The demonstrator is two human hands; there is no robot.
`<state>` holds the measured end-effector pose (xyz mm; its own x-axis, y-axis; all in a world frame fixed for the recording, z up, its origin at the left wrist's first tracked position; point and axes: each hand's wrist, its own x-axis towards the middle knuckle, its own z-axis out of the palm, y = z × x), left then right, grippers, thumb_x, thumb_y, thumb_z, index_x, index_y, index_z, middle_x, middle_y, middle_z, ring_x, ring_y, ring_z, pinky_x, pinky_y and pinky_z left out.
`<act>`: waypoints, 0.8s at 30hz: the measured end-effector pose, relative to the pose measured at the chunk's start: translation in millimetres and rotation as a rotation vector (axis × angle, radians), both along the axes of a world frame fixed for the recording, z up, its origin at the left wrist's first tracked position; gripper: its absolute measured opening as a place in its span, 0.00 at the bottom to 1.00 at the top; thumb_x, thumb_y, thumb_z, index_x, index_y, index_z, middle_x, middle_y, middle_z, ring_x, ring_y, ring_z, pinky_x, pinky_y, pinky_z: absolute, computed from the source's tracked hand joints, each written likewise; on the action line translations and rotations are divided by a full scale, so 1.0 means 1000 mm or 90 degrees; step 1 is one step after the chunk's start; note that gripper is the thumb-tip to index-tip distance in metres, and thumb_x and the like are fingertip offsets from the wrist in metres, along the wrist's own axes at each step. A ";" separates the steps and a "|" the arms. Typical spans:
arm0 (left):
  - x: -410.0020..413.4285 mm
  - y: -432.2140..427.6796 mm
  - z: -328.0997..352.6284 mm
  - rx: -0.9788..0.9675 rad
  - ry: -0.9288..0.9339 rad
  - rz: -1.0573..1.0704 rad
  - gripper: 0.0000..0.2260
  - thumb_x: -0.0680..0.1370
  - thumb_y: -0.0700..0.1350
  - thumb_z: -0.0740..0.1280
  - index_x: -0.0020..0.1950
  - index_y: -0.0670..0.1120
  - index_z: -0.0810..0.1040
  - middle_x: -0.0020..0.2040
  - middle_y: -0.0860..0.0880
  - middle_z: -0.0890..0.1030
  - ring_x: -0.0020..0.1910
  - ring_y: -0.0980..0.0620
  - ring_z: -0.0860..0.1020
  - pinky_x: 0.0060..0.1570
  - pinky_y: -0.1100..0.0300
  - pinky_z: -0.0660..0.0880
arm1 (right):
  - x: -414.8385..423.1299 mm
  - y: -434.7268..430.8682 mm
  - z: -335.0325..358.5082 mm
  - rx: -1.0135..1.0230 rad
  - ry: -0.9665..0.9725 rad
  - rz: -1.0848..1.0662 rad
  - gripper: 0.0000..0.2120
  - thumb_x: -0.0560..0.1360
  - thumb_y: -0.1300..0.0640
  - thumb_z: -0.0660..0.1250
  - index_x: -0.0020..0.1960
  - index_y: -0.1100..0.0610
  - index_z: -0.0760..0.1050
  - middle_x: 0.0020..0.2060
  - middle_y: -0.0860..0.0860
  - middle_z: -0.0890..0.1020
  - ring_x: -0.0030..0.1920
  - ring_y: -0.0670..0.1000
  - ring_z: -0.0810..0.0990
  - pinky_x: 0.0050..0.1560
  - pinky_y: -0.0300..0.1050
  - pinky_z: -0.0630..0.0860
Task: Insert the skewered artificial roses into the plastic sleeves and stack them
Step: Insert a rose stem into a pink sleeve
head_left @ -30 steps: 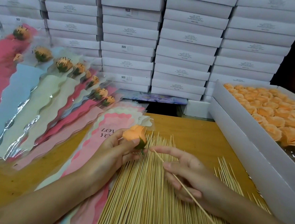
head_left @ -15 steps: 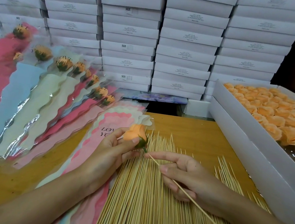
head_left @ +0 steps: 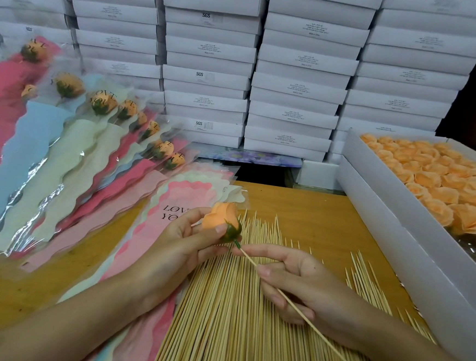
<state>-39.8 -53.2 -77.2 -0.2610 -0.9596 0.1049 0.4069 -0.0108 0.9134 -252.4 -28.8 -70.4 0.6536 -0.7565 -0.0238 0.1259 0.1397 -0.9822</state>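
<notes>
Left hand (head_left: 180,244) pinches orange rose head (head_left: 222,220); right hand (head_left: 297,282) grips bamboo skewer (head_left: 300,313), tip at the rose's green base. Both over loose skewer pile (head_left: 234,322) on wooden table (head_left: 308,214). Top empty sleeve (head_left: 153,230) reads "LOVE YOU". Sleeved roses (head_left: 96,152) fanned left. White boxes (head_left: 208,78) marked "SGS". Open box of rose heads (head_left: 371,202) right.
</notes>
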 end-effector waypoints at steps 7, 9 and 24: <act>0.001 -0.001 0.000 0.013 -0.021 -0.020 0.23 0.72 0.40 0.73 0.64 0.36 0.72 0.59 0.34 0.79 0.56 0.40 0.80 0.59 0.52 0.77 | -0.001 -0.001 -0.002 -0.006 -0.018 0.003 0.16 0.75 0.53 0.68 0.62 0.49 0.79 0.29 0.49 0.75 0.21 0.41 0.65 0.24 0.34 0.69; 0.002 -0.001 0.000 0.009 -0.021 -0.026 0.25 0.71 0.40 0.72 0.65 0.34 0.70 0.58 0.33 0.80 0.55 0.41 0.81 0.60 0.52 0.76 | -0.001 -0.001 -0.002 -0.006 -0.018 0.005 0.15 0.74 0.53 0.69 0.61 0.48 0.80 0.28 0.49 0.75 0.21 0.41 0.65 0.24 0.34 0.69; 0.027 -0.013 0.033 -0.027 -0.009 0.092 0.15 0.73 0.45 0.73 0.58 0.43 0.77 0.46 0.47 0.82 0.35 0.56 0.78 0.34 0.66 0.76 | -0.007 0.000 0.012 -0.043 0.007 0.097 0.13 0.79 0.55 0.64 0.62 0.57 0.79 0.30 0.47 0.78 0.22 0.39 0.67 0.27 0.34 0.62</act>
